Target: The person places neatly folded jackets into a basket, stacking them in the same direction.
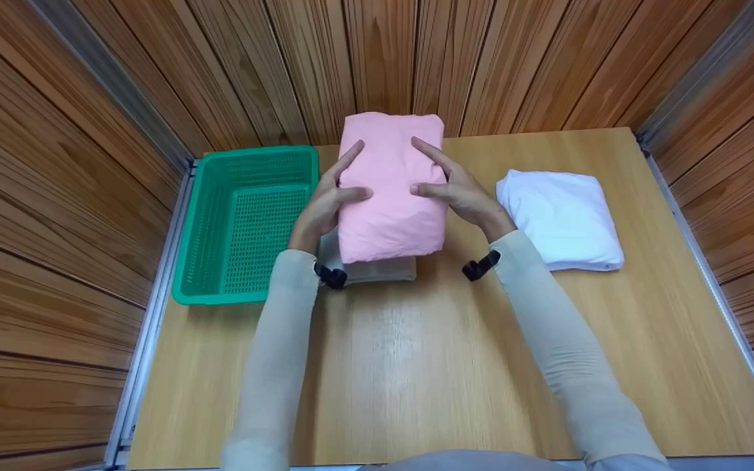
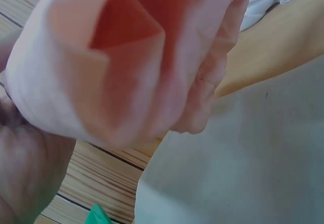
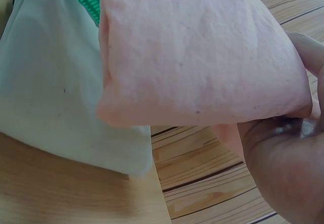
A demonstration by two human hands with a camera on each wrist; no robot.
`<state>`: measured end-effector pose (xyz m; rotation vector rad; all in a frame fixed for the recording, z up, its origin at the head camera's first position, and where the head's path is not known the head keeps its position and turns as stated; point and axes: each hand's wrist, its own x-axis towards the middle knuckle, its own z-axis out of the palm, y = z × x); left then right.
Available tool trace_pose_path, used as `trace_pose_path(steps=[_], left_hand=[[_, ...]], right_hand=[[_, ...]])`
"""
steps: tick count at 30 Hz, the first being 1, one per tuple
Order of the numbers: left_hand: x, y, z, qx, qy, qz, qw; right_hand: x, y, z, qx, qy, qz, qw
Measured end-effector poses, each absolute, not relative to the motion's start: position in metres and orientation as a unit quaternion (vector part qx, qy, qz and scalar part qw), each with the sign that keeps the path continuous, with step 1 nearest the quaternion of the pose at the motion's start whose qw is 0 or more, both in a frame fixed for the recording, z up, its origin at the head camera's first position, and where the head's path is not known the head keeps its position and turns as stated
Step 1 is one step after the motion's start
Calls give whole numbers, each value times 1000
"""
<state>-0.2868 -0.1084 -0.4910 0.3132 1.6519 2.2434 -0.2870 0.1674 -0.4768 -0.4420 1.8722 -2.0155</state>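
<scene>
A folded pink cloth is held up between both hands, above the middle of the table. My left hand grips its left side, thumb and forefinger spread over the top. On the opposite side my right hand holds it the same way; the other fingers of both hands are hidden. Open layers of the pink cloth show in the left wrist view, while a smooth folded edge faces the right wrist camera. Below it lies a pale grey folded cloth, mostly covered from above by the pink one.
A green plastic basket with nothing in it stands at the left of the wooden table, close beside my left hand. To the right lies a folded white cloth. Wood-panelled walls enclose the table at the back and sides.
</scene>
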Motion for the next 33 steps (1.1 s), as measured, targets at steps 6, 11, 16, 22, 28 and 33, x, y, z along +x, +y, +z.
trace_pose_path(steps=[6,11,16,22,28,33], left_hand=[[-287,-119,-489,106,594,782,157],[-288,-126,-488,114,598,780,147],[-286,-134,-488,116,595,783,142],[-284,-145,-489,115,596,782,140],[-283,-155,-487,110,597,782,138],[-283,-164,-486,108,598,782,140]], right_hand=[[-291,157,-478,-162,671,-702,175],[-294,149,-479,-175,678,-694,167],[-294,142,-478,-180,686,-685,169],[-294,132,-476,-187,686,-682,169],[-295,122,-475,-186,690,-678,175],[-297,114,-476,-183,682,-685,181]])
